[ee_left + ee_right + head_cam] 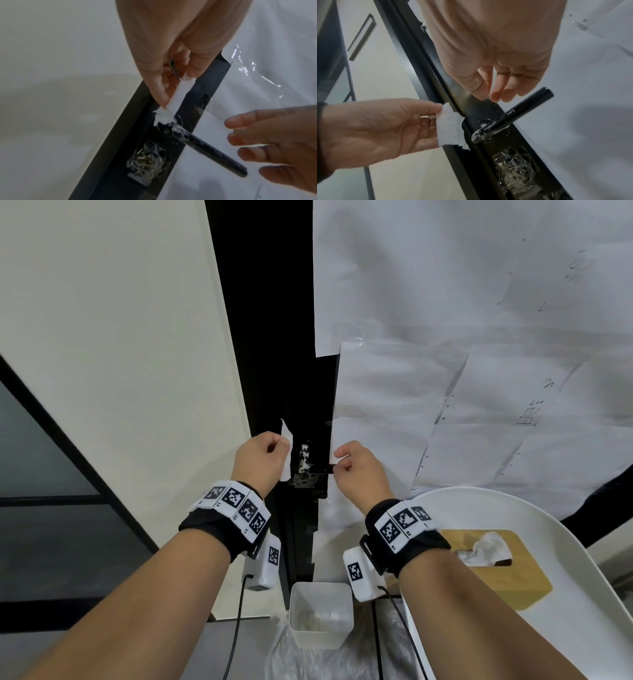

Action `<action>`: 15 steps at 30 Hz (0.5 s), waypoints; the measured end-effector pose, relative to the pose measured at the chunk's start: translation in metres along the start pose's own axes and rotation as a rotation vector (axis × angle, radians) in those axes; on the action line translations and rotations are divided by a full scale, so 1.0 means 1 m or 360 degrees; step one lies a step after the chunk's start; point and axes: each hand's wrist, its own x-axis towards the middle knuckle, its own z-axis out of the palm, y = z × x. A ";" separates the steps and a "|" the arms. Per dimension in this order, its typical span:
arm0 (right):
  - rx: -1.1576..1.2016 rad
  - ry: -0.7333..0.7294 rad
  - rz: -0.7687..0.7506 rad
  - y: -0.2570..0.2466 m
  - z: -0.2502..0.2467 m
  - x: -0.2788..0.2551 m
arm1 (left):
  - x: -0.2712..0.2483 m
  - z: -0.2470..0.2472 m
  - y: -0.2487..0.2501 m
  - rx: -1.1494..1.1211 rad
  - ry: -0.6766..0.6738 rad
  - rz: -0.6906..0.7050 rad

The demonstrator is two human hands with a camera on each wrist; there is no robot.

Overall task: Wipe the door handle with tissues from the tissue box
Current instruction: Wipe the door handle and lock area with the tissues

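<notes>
The black lever door handle (211, 150) (518, 112) juts from a black door plate, with white smears at its base (304, 458). My left hand (270, 448) (435, 116) pinches a folded white tissue (178, 97) (450, 129) (287, 455) just left of the handle. In the left wrist view the tissue's lower tip touches the handle's base. My right hand (342, 458) (488, 96) (240, 135) hovers right of the handle, fingers loosely curled, holding nothing; its thumb and forefinger tips sit at the plate above the lever. The wooden tissue box (493, 570) stands at lower right with a tissue sticking out.
White paper sheets (445, 392) cover the door right of the plate. Crumpled clear tape (513, 166) sits on the plate below the handle. The tissue box rests on a round white table (513, 508). A white bin (320, 614) holding used tissues stands below my hands.
</notes>
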 end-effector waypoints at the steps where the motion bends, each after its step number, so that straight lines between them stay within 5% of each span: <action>1: -0.0033 0.0003 0.0003 0.001 0.001 0.000 | -0.002 0.005 -0.001 -0.0011 -0.0034 0.0003; 7: -0.0223 -0.0068 -0.0090 0.000 0.012 0.001 | -0.014 0.033 -0.002 -0.0182 -0.0427 -0.0044; 12: -0.0236 -0.0141 -0.0059 0.004 0.010 0.002 | -0.004 0.028 -0.007 -0.0242 -0.0312 -0.0156; 15: -0.0328 0.0057 -0.0112 0.011 0.005 0.008 | 0.007 0.019 -0.010 -0.0223 -0.0051 -0.0161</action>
